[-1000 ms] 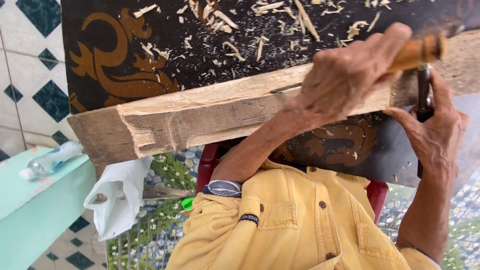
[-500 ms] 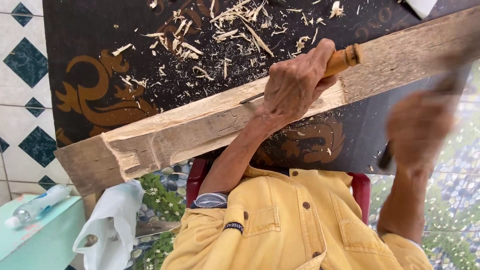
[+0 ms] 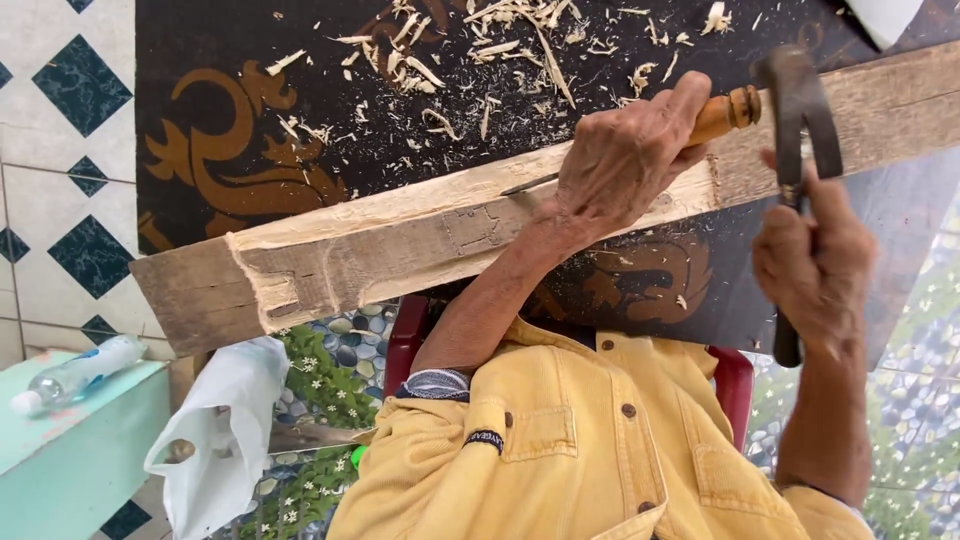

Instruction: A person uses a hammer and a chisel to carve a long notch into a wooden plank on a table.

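A long rough wooden beam [image 3: 400, 250] lies slanted across a dark mat [image 3: 250, 110] with a brown pattern. My left hand [image 3: 625, 160] grips a chisel with an orange wooden handle [image 3: 735, 110]; its thin blade [image 3: 530, 185] rests on the beam's freshly cut pale edge. My right hand [image 3: 815, 270] holds a hammer by its dark handle [image 3: 787, 345]. The metal hammer head [image 3: 800, 90] sits right beside the end of the chisel handle. Notches are carved into the beam's side near its left end. My yellow shirt [image 3: 590, 450] fills the bottom of the view.
Wood shavings [image 3: 480, 60] are scattered over the mat above the beam. A plastic bottle [image 3: 70, 375] lies on a turquoise bench [image 3: 60, 450] at lower left, next to a white plastic bag [image 3: 220, 430]. A red chair [image 3: 405, 340] shows under me. White-and-blue tiles [image 3: 60, 150] lie to the left.
My right hand has swung the hammer in from the right, so its head now sits at the chisel handle's end. My left hand stays on the chisel at the beam.
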